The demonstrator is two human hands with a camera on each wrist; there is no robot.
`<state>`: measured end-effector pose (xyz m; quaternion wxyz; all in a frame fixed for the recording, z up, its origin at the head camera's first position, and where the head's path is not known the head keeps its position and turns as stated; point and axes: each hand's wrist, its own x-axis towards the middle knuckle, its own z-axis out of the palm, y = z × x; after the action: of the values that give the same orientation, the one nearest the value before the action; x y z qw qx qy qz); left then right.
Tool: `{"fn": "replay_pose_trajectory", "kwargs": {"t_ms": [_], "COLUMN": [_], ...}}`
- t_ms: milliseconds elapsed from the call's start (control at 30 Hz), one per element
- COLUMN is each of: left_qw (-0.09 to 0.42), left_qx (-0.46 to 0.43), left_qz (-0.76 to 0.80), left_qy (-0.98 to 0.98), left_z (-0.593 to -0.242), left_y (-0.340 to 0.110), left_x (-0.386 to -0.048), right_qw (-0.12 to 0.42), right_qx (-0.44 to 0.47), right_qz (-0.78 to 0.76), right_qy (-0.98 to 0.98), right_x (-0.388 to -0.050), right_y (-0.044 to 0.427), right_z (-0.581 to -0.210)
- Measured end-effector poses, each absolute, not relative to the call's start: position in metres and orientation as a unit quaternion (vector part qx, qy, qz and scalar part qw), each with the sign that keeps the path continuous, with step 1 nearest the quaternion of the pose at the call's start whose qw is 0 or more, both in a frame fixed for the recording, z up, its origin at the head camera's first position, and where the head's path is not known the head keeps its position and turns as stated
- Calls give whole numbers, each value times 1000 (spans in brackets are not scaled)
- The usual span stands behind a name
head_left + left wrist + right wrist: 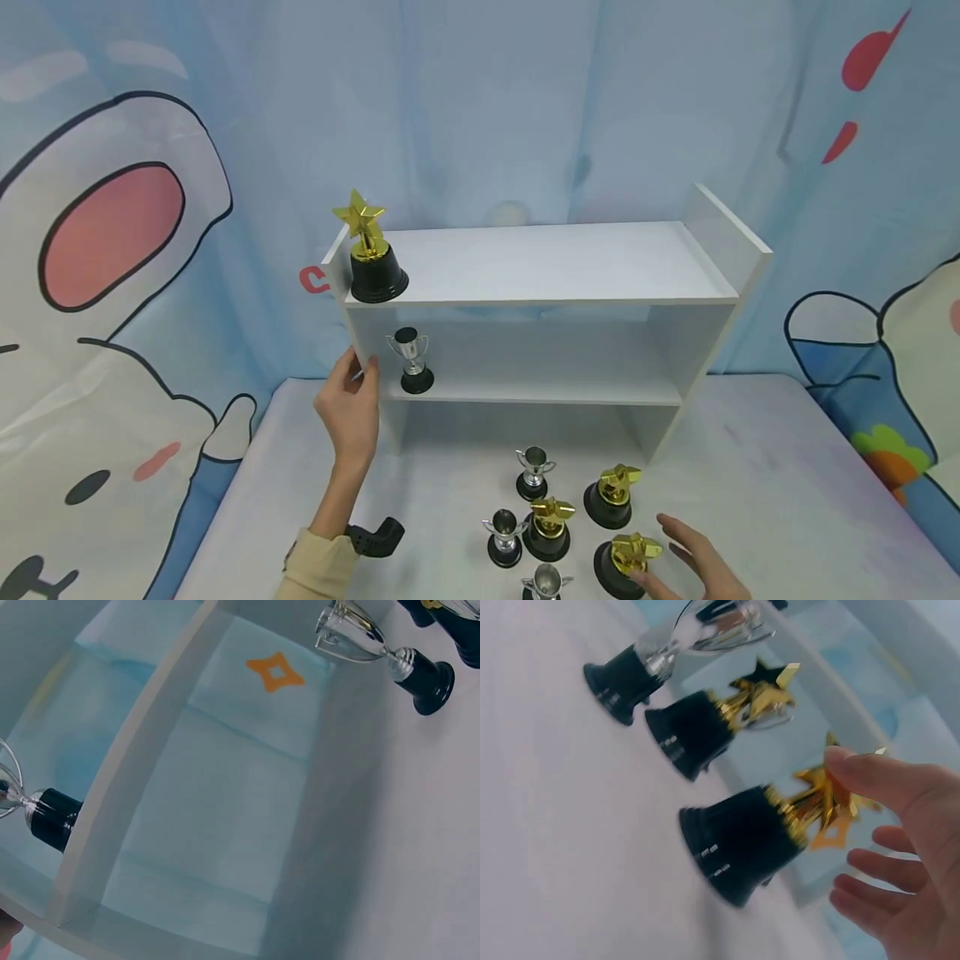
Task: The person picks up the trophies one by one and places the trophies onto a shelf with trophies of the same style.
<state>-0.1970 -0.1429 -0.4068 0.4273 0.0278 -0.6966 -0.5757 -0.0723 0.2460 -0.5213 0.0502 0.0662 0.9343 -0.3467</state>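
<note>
Shelving appears partly complete: gold trophy (377, 271) and silver cup (411, 358) occupy the shelf unit (540, 262); six trophies (547, 542) remain on the table (750, 467). Left hand (352, 412) grips the side panel (367, 337); right hand (697, 562), fingers extended, thumbs the nearest star trophy (611, 573).

You face a small screened-off desk (750, 475) set-up, home or studio you can't tell: blue cloth (487, 108) hangs behind the white shelf (540, 262), with printed cartoon figures (75, 442) on either side of it.
</note>
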Motion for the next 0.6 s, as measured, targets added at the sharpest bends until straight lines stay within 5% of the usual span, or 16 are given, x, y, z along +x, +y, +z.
{"fn": "replay_pose_trajectory", "kwargs": {"t_ms": [167,600], "left_qw": [415,414], "left_qx": [30,29], "left_qz": [-584,-561], "left_qy": [-697,-716], "left_z": [-418,-422], "left_y": [-152,-153], "left_x": [-205,-202], "right_qw": [113,71], "right_qx": [95,124], "right_qz": [-378,-366], "right_qy": [914,919], "right_x": [-84,-76], "right_y": [250,238], "right_z": [-550,-565]}}
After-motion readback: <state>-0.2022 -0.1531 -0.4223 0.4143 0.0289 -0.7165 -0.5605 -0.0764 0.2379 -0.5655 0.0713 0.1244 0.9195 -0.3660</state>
